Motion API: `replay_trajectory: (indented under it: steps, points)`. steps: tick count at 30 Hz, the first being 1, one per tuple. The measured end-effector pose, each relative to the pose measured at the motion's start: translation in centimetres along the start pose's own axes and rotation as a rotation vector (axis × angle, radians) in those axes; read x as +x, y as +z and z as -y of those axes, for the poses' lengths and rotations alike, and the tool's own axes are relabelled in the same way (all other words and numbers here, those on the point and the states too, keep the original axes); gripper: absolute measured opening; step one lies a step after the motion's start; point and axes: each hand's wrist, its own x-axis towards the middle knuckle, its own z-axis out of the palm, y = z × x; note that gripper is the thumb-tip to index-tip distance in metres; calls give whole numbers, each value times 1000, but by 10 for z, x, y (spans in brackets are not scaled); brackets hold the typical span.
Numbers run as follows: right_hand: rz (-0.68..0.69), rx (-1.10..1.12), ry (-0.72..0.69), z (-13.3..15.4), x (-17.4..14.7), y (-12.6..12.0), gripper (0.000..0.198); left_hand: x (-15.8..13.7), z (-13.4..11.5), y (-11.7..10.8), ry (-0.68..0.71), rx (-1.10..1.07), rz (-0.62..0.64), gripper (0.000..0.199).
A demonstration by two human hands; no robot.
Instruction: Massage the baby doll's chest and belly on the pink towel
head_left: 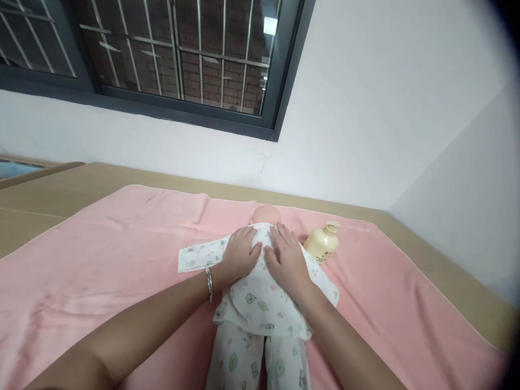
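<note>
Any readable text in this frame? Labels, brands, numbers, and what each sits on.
None legible.
Cream pump bottle: dark marks on its front label, too small and blurred to read.
Pink towel: faint mark near the far right edge, unreadable.
Doll's printed clothes: animal pictures only, no words.
Bracelet on left hand: no marking visible.
Right hand: nothing written.

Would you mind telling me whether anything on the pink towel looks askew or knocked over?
The cream bottle lies tipped on its side on the pink towel, right of the doll. Nothing looks spilled. Both hands, left and right, rest flat on the doll.
</note>
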Motion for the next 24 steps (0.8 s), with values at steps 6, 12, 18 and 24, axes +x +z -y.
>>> replay_trajectory:
  steps: [6,12,18,24]
  points:
    - [84,33,10,1,0,-2,47,1,-1,-1,-3,14,4,37]
    - [130,-88,75,10,-1,-5,54,1,-3,-5,-18,21,34,39]
    - [281,-298,157,30,-12,-22,60,2,-3,-11,31,-5,56,37]
    - [419,-255,22,44,-27,-70,39,6,-1,-15,62,-28,70,38]
